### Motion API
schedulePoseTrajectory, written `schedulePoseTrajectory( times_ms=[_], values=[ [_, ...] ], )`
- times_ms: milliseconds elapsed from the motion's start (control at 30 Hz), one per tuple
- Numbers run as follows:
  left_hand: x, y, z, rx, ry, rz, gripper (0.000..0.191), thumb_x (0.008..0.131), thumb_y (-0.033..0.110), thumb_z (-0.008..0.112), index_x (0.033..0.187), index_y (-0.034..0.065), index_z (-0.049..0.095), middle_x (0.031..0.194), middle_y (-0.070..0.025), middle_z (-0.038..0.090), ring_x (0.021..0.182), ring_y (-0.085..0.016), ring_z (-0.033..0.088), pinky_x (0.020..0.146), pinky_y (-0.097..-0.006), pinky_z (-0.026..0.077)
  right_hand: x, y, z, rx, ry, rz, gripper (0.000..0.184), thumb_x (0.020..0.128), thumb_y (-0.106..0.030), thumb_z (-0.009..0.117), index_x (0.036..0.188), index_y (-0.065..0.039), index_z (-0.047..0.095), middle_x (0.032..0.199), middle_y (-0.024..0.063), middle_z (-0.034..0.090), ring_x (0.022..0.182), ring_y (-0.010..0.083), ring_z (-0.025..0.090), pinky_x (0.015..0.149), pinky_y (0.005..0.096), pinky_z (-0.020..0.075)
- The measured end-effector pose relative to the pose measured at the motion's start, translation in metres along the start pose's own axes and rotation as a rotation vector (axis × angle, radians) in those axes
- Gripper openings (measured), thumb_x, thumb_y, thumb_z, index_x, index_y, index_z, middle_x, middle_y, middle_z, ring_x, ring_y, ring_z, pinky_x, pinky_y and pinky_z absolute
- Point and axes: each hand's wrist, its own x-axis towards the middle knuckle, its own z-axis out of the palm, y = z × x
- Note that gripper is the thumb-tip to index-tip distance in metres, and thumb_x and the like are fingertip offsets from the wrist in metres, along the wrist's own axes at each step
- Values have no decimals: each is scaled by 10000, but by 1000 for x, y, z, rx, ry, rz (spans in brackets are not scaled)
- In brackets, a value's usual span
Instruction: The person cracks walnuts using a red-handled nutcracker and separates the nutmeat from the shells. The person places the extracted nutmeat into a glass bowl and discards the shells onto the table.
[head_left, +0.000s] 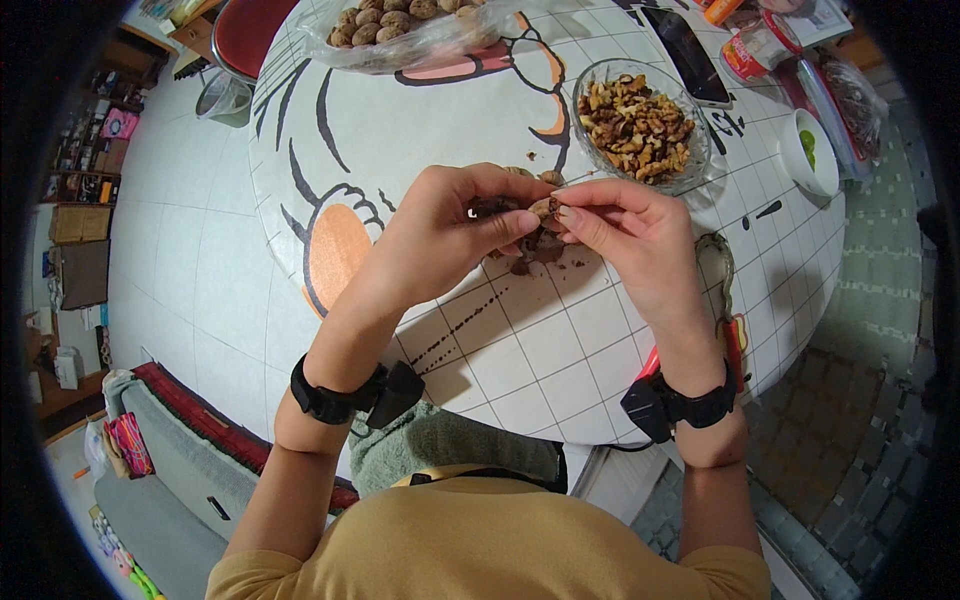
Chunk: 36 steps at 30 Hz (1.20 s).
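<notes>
Both hands meet over the round table in the head view. My left hand (457, 225) pinches a piece of walnut (545, 209) between thumb and fingers. At its right side, my right hand (630, 225) grips the same piece with its fingertips. Broken walnut shells (541, 247) and crumbs lie on the table cover just beneath the hands, partly hidden by them. Behind the right hand, a clear glass bowl (703, 161) holds shelled walnut kernels (637, 127). Whole walnuts (379, 21) sit in a clear plastic bag (450, 46) at the table's far side.
Red-handled pliers (732, 345) lie partly behind the right forearm. A smartphone (686, 54), a white bowl (810, 154) with something green inside and a red-lidded jar (759, 46) are at the right. A red stool (247, 34) and a lined bin (225, 99) stand beyond the table's left edge.
</notes>
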Motion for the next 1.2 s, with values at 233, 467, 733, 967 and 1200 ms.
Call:
schedulePoseTrajectory(
  times_ms=[233,467,733,967,1200],
  values=[
    [1,1,4,-79,61,-40,211,824,50,586,1005,-58,584,877,-76,618,739,-108,579,641,-225,493,-2,0,5,-6,22,-47,172,799,4,602,968,33,606,873,67,621,763,89,584,673,202,483],
    [2,-2,2,-142,66,-58,191,811,51,605,973,-49,588,866,-74,614,719,-107,575,618,-224,491,1,3,7,-167,70,-217,143,785,10,613,927,12,633,857,45,607,759,85,570,649,190,457],
    [1,-4,2,-243,115,-89,190,817,63,603,976,-39,582,910,-82,616,736,-127,583,618,-236,491,3,2,8,-185,38,-134,149,812,37,569,957,42,602,929,66,592,833,111,584,738,212,484],
    [-1,6,0,-410,95,-133,194,840,78,577,987,-49,582,855,-83,636,735,-111,605,607,-211,483,4,-8,19,-181,119,-222,117,819,-14,579,919,36,612,835,47,602,725,85,583,632,197,464],
    [-1,9,-12,-319,-49,-178,214,844,102,576,1015,-28,573,891,-77,633,757,-118,600,649,-236,488,3,-20,19,-115,65,-8,145,832,-12,554,966,41,575,847,60,599,727,106,600,654,212,486]
  ],
)
